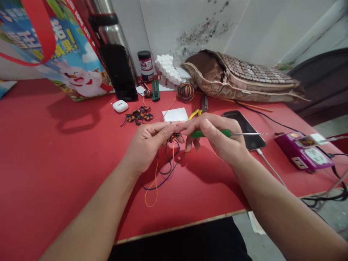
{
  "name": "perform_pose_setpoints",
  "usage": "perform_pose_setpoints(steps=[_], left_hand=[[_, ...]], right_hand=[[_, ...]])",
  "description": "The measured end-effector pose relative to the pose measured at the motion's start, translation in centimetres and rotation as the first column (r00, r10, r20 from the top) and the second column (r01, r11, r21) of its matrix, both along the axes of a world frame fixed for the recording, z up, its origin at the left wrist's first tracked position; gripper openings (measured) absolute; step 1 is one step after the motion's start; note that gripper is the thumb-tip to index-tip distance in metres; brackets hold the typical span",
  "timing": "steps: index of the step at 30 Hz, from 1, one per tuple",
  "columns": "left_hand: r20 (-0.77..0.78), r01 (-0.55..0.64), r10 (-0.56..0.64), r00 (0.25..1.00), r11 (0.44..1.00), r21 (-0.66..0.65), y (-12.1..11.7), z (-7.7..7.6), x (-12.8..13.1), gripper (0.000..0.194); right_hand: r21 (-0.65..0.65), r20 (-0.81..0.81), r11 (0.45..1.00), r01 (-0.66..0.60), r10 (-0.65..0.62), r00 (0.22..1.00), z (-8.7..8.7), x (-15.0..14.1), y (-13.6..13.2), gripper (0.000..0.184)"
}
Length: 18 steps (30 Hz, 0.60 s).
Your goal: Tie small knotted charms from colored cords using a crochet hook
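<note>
Between the thumb and fingers of my left hand [148, 143] is a small piece of multicoloured crochet work [173, 138], partly hidden by the fingers. My right hand [220, 136] grips a crochet hook [225, 133] by its green handle. One metal end of the hook reaches the crochet piece; the other points out to the right. Loose yarn ends [156, 181] in orange, blue and dark green hang below my hands onto the red table [67, 174]. A yarn strand runs from the work back toward a multicoloured yarn ball [185, 91].
Finished-looking crochet pieces [140, 115], a white earbud case [120, 106], yellow-handled pliers [199, 110] and a green cutter [156, 90] lie beyond my hands. A phone [241, 127] on a cable and a purple power strip [304, 154] are at right. A bag [81, 61] stands left.
</note>
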<state>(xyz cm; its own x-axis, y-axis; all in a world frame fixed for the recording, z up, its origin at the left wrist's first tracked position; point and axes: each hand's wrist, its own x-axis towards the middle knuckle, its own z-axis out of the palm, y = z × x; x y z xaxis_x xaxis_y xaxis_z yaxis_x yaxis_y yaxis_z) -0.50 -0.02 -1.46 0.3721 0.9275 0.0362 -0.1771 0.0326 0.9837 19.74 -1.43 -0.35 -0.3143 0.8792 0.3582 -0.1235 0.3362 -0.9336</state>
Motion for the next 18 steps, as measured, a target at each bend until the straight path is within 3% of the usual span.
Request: perform_pose_setpoints(steps=[10,18], left_hand=[[0.005,0.115,-0.115,0.993,0.993,0.035,0.2,0.7,-0.5,0.025],[-0.101,0.148,-0.147,0.984,0.989,0.0,-0.1,1.4,-0.3,0.021]], right_hand=[[-0.038,-0.051,0.999,-0.034,0.032,0.998,0.0,0.8,0.4,0.042],[-0.067,-0.063,0.994,-0.083,0.079,0.995,0.5,1.0,0.7,0.043]])
